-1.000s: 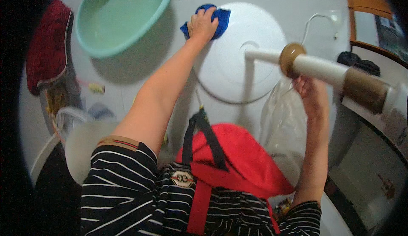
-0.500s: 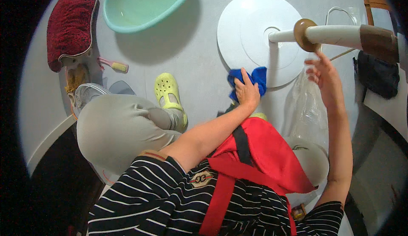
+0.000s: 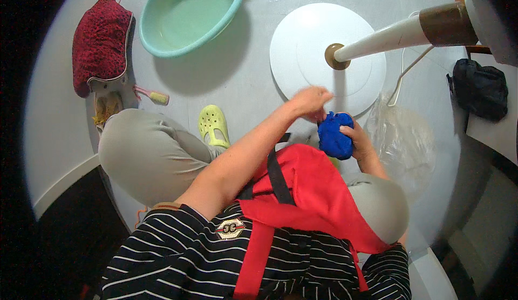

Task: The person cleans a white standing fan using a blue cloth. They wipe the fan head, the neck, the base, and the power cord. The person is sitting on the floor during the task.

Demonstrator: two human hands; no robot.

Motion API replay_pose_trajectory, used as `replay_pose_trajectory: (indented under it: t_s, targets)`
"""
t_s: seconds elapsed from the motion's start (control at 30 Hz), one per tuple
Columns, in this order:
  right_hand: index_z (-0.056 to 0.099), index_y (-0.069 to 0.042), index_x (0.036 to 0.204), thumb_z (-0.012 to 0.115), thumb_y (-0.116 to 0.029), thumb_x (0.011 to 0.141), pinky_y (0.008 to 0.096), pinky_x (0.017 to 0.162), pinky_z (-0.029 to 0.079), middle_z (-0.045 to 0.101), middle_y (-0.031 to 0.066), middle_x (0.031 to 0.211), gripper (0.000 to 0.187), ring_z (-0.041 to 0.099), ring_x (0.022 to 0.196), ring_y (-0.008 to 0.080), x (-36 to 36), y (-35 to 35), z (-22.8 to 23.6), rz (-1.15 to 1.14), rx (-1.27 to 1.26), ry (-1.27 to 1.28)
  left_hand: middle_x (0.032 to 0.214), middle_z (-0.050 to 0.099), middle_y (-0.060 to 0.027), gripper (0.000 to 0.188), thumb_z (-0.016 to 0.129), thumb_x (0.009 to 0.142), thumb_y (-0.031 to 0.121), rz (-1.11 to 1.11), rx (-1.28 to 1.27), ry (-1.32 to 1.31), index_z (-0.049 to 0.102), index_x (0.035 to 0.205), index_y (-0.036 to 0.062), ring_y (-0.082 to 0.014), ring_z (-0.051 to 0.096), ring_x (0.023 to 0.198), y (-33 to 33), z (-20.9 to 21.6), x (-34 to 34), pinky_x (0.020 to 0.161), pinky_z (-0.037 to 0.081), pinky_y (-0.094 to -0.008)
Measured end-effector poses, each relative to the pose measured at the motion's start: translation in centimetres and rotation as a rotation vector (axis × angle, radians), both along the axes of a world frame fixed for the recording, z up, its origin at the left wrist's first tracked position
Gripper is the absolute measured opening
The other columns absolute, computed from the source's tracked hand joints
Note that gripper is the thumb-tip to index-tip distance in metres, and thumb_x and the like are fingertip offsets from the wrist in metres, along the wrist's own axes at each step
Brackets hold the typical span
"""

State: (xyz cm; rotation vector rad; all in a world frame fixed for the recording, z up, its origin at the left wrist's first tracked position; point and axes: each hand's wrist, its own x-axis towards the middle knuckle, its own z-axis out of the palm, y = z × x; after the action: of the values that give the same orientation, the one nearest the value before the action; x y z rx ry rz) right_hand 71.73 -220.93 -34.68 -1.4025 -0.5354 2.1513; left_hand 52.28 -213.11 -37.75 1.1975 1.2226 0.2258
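A bunched blue cloth (image 3: 335, 140) is gripped in my right hand (image 3: 359, 138), its thumb pressed over the front of the wad. Just above and left of the cloth is my left hand (image 3: 312, 102), somewhat blurred, with its fingers apart and nothing visible in them. Beyond both hands stands a round white base (image 3: 302, 46) with a white pole (image 3: 383, 39) that leans toward the upper right. A brown ring-shaped collar (image 3: 338, 56) sits around the pole's foot, against the base. Farther up, the pole has a brown section (image 3: 448, 24).
A pale green basin (image 3: 189, 24) holding liquid stands at the upper left. Left of it lie a dark red patterned bundle (image 3: 102, 46) and a pink-handled brush (image 3: 154, 95). Clear plastic sheeting (image 3: 402, 138), a white cord (image 3: 400, 78) and a black bag (image 3: 479, 89) are on the right.
The blue cloth has passed from my left hand to my right hand. The brown collar has dropped down the pole to the base. My right hand has come down and leftward.
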Motion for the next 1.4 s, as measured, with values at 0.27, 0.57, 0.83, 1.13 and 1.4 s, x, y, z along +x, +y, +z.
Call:
replay_pose_trajectory:
  t_s: [0.27,0.57,0.83,1.13,1.4]
  targets:
    - [0.048,-0.01,0.117,0.065,-0.019,0.074,0.0366,0.089,0.044,0.054,0.017,0.114,0.047,0.056,0.102,0.0306,-0.7,5.9,6.3,0.703,0.578,-0.584,0.105,0.058,-0.0124,0.025,0.056,0.078,0.009,0.863,0.495,0.455,0.056,0.103,0.0046,-0.0276,0.056,0.094,5.9,-3.8,-8.9,0.083,0.044,-0.0374]
    - [0.052,-0.009,0.109,0.066,-0.009,0.071,0.0427,0.082,0.046,0.049,0.0155,0.114,0.04,0.05,0.099,0.0376,-14.3,20.9,-2.8,0.683,1.194,-1.32,0.104,0.055,-0.0123,0.025,0.047,0.08,0.002,1.475,0.505,-0.001,0.048,0.105,0.0006,-0.0222,0.053,0.09,6.1,-5.3,-8.8,0.083,0.043,-0.0325]
    - [0.054,-0.012,0.105,0.06,0.006,0.061,0.0391,0.082,0.047,0.053,0.0068,0.112,0.048,0.049,0.099,0.0328,-15.5,8.5,-5.0,0.871,1.345,-1.196,0.109,0.051,-0.0161,0.031,0.049,0.081,0.0,1.695,0.391,-0.191,0.041,0.111,-0.0021,-0.0191,0.052,0.094,8.2,-5.2,-13.4,0.084,0.042,-0.0288]
    - [0.053,-0.011,0.109,0.056,-0.001,0.072,0.0429,0.081,0.045,0.054,0.0088,0.113,0.038,0.05,0.098,0.0344,-16.1,16.5,-5.6,0.785,1.284,-1.264,0.105,0.053,-0.012,0.028,0.048,0.083,0.004,1.684,0.314,-0.309,0.039,0.109,0.0,-0.0166,0.056,0.084,10.8,-4.4,-12.7,0.07,0.046,-0.0265]
    - [0.057,-0.014,0.105,0.051,-0.004,0.076,0.0398,0.083,0.047,0.05,0.0022,0.125,0.031,0.048,0.107,0.0327,-1.1,5.5,-2.6,1.427,1.143,-1.026,0.103,0.054,-0.0117,0.026,0.046,0.084,0.004,1.655,0.245,-0.403,0.039,0.108,0.0,-0.0166,0.057,0.081,10.9,-2.8,-11.7,0.068,0.048,-0.0274]
